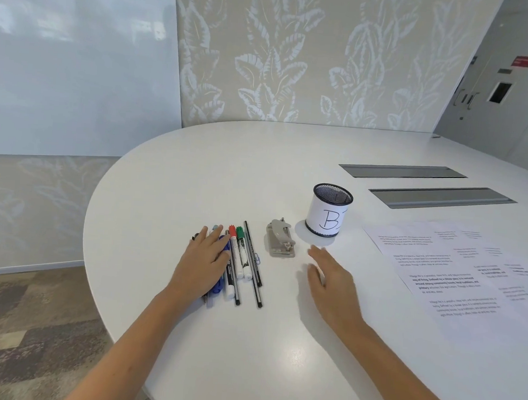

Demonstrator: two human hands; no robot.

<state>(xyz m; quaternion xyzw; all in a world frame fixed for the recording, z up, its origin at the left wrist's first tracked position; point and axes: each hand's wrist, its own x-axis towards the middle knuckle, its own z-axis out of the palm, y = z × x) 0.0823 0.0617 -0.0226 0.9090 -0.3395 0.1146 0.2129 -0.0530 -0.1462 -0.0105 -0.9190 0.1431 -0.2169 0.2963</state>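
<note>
A row of pens and markers (242, 260) lies side by side on the white table (258, 174), among them a red-capped marker (234, 244), a green-capped marker (241, 245) and thin black pens (253, 267). My left hand (204, 259) rests flat on the left part of the row, fingers straight, covering a blue pen. A black mesh pen cup (330, 210) wrapped in white paper marked "B" stands upright to the right. My right hand (333, 279) hovers with fingers extended just in front of the cup, holding nothing.
A small grey hole punch (280, 238) sits between the pens and the cup. Printed paper sheets (457, 272) lie at the right. Two grey cable hatches (441, 196) are set into the table farther back. The table's curved edge runs along the left.
</note>
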